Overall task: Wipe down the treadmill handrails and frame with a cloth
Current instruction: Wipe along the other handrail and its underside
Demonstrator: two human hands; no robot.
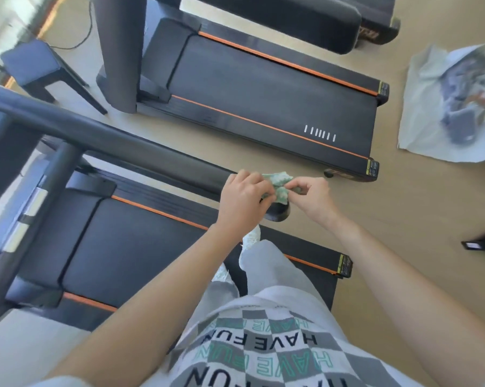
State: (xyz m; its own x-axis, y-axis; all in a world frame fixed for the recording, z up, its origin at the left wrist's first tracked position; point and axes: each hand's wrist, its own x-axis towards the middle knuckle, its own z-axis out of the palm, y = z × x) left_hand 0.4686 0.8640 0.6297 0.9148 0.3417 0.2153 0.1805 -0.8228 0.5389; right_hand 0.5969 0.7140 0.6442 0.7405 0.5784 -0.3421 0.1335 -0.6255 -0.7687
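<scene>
I stand on the belt of a black treadmill (pixel 140 241) with orange side stripes. Its dark handrail (pixel 129 152) runs from the upper left down to a rounded end near the middle of the view. A small green-patterned cloth (pixel 280 185) is bunched just above that rail end. My left hand (pixel 244 202) grips the cloth from the left. My right hand (pixel 308 196) pinches its other edge with the fingertips. Both hands hover right at the end of the rail; whether the cloth touches the rail is hidden by my hands.
A second treadmill (pixel 263 88) lies parallel just beyond, with a beige floor strip between. A third machine (pixel 305 18) sits at the top. A dark stool (pixel 40 71) stands upper left. A crumpled white sheet with items (pixel 448 107) lies on the floor at right.
</scene>
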